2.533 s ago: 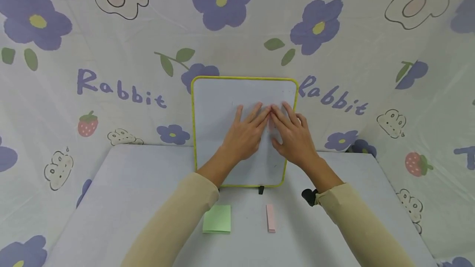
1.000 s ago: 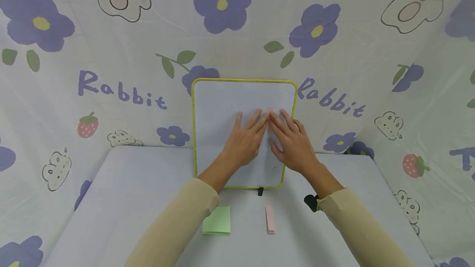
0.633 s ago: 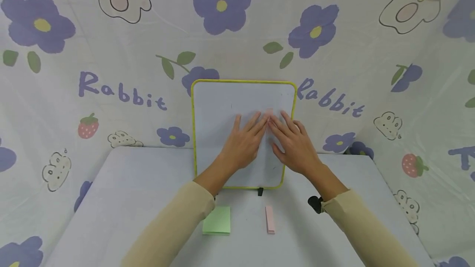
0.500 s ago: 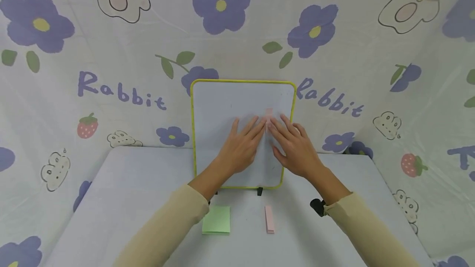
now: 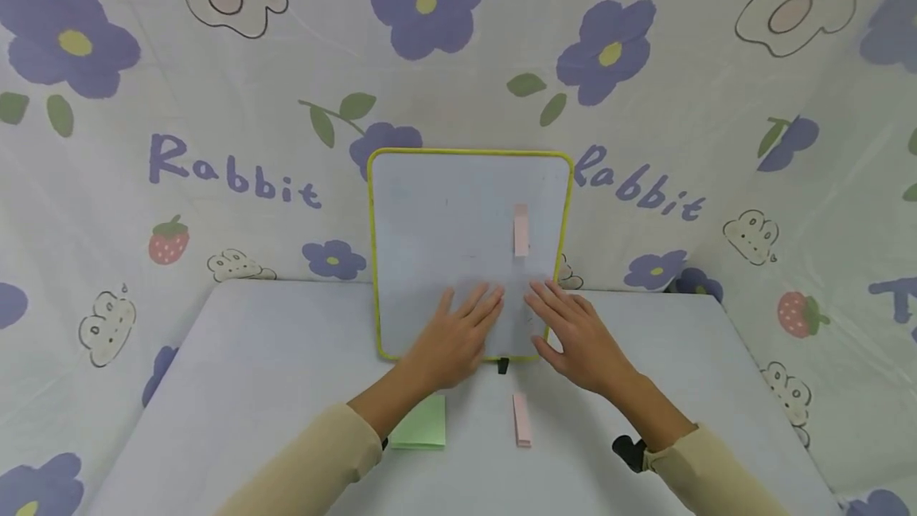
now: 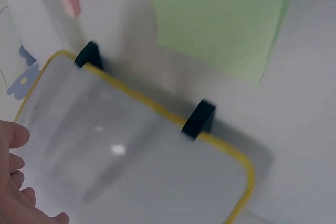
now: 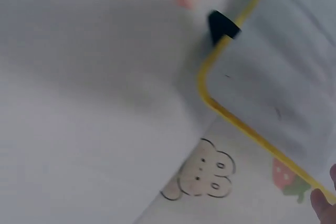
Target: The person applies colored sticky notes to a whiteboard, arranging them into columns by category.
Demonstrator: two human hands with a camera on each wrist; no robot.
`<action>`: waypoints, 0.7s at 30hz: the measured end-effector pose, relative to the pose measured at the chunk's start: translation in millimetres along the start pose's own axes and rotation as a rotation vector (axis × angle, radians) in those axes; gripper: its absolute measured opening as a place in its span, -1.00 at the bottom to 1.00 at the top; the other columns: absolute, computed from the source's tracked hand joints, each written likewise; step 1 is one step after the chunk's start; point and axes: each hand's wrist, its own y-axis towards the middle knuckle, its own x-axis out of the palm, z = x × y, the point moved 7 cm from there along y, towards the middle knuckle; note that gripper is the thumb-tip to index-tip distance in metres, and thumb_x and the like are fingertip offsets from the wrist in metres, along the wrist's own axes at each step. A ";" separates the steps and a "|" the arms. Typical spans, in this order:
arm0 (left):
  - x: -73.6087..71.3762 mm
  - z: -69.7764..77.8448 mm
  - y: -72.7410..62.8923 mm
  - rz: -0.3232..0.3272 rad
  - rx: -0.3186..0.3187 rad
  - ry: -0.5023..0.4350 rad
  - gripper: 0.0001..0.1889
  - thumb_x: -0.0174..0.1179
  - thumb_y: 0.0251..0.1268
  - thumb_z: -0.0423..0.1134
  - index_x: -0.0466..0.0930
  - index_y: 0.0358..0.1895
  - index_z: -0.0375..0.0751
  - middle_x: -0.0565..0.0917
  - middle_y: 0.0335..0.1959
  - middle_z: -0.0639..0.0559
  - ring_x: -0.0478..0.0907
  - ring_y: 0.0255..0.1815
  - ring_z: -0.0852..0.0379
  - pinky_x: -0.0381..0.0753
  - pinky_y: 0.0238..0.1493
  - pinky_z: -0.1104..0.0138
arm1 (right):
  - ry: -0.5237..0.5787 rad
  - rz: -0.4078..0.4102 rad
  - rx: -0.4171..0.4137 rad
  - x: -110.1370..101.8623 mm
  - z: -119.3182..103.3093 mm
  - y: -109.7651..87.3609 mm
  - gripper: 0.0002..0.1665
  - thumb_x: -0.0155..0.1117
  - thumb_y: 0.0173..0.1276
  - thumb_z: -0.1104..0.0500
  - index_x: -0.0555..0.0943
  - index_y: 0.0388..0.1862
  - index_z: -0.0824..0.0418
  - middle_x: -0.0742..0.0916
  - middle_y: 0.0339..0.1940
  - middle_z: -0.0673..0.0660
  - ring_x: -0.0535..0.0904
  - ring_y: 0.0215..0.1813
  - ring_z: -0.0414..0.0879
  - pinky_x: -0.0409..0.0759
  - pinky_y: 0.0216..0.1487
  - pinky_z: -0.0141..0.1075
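While left hand (image 5: 450,343) and right hand (image 5: 579,338) are straight-fingered, space parts them; pink strip (image 5: 520,231) sits near whiteboard (image 5: 437,221) edge.

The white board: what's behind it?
Behind the white board is a patterned sheet; a purple flower peeks out past the upper left corner. The rest of the flower, and whatever else the board covers, can't be seen.

The whiteboard (image 5: 458,233) looks smooth and glossy, the green pad (image 5: 424,424) matt paper
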 end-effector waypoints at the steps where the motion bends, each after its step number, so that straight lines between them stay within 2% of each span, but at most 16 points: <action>1: 4.7 2.5 -3.4 -0.011 -0.001 -0.018 -0.35 0.16 0.54 -0.10 0.28 0.61 -0.14 0.21 0.68 0.05 0.16 0.69 0.04 0.39 0.48 -0.14 | 0.010 -0.015 0.005 4.2 -0.5 -5.7 -0.19 0.58 0.22 0.19 0.52 0.44 0.35 0.56 0.49 0.31 0.46 0.50 0.30 0.48 0.34 0.25; 7: 34.8 18.5 -22.6 -0.097 0.007 -0.124 -0.38 0.10 0.59 -0.09 0.27 0.62 -0.08 0.23 0.68 0.07 0.20 0.68 0.05 0.40 0.48 -0.13 | 0.117 -0.136 0.101 28.8 -0.3 -37.2 -0.18 0.56 0.28 0.14 0.49 0.47 0.31 0.58 0.48 0.27 0.48 0.50 0.25 0.51 0.35 0.21; 11: 49.7 30.4 -31.3 -0.138 0.022 -0.192 -0.38 0.09 0.61 -0.11 0.24 0.64 -0.06 0.25 0.67 0.05 0.24 0.66 0.03 0.41 0.47 -0.13 | 0.180 -0.202 0.172 43.0 -0.2 -54.0 -0.19 0.52 0.33 0.10 0.47 0.50 0.27 0.61 0.47 0.21 0.51 0.49 0.19 0.52 0.36 0.17; 15: 61.6 42.9 -38.1 -0.174 0.045 -0.184 -0.39 0.02 0.65 -0.05 0.20 0.65 -0.04 0.26 0.67 0.09 0.22 0.66 0.07 0.39 0.49 -0.10 | 0.254 -0.236 0.241 56.0 0.0 -68.3 -0.21 0.51 0.35 0.05 0.49 0.50 0.22 0.64 0.44 0.17 0.58 0.43 0.15 0.56 0.33 0.13; 21: 75.8 59.9 -46.2 -0.232 0.087 -0.145 -0.41 -0.04 0.66 -0.01 0.21 0.65 0.02 0.26 0.66 0.18 0.17 0.68 0.13 0.36 0.53 -0.06 | 0.381 -0.312 0.388 75.4 1.5 -86.4 -0.21 0.52 0.32 -0.03 0.53 0.49 0.14 0.67 0.40 0.12 0.63 0.37 0.15 0.56 0.32 0.15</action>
